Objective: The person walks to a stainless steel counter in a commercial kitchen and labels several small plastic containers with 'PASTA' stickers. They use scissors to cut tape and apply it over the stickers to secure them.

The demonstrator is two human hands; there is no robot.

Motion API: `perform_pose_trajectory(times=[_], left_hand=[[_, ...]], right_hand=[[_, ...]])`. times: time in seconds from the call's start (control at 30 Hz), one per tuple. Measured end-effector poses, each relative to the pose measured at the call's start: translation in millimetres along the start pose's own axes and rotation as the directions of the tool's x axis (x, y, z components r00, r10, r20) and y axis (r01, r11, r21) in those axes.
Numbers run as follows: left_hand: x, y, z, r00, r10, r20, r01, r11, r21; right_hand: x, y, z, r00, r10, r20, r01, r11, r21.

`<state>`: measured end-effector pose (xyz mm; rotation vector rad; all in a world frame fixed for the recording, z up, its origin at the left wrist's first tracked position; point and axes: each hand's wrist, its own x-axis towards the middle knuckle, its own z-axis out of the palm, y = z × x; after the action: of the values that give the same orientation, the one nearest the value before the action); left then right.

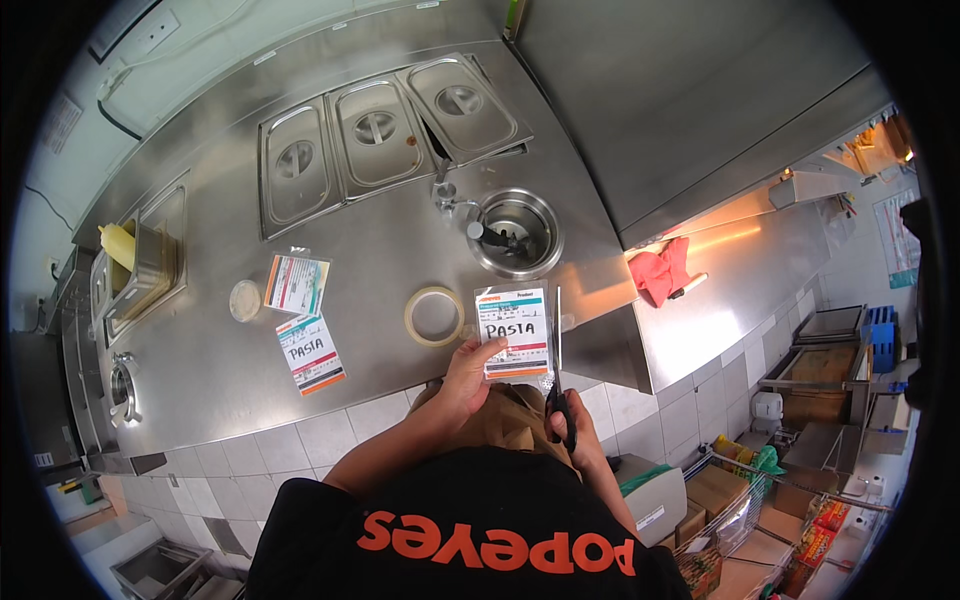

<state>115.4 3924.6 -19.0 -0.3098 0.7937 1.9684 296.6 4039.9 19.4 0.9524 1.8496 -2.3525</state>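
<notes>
My left hand (pixel 469 379) pinches a printed label card (pixel 517 356) in a clear plastic sleeve, thumb on its face, just above the front edge of the steel counter (pixel 375 300). My right hand (pixel 577 431) grips black-handled scissors (pixel 558 337). Their blades point away from me, along the right edge of the sleeve; whether they touch it I cannot tell. A roll of tape (pixel 411 319) lies flat to the left of the held card. Farther left are two more label cards, a lower one (pixel 309 356) and an upper one (pixel 296 285), the lower partly under the upper.
Beside the cards sits a small round tub (pixel 245 301). Three lidded steel pans (pixel 375 161) are set in the counter behind a round steel well (pixel 555 244). A yellow squeeze bottle (pixel 118 246) lies in a pan at left. A red cloth (pixel 661 271) and marker (pixel 688 286) rest at right.
</notes>
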Motion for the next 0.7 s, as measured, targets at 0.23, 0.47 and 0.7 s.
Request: perform_pose_trajectory(times=[0.23,0.47,0.7], left_hand=[[2,0,1,1.0,0.004,-0.02,-0.004,1.0,0.009],[3,3,1,1.0,-0.016,0.004,0.016,0.999,-0.041],[0,10,0,1.0,-0.018,0.015,0.018,0.998,-0.053]], right_hand=[[1,2,3,0.997,0.034,-0.065,-0.03,0.998,0.051],[48,-2,-25,0.947,-0.097,-0.307,0.069,0.992,-0.102],[137,-32,-88,0.794,-0.48,-0.374,-0.165,0.422,-0.892]])
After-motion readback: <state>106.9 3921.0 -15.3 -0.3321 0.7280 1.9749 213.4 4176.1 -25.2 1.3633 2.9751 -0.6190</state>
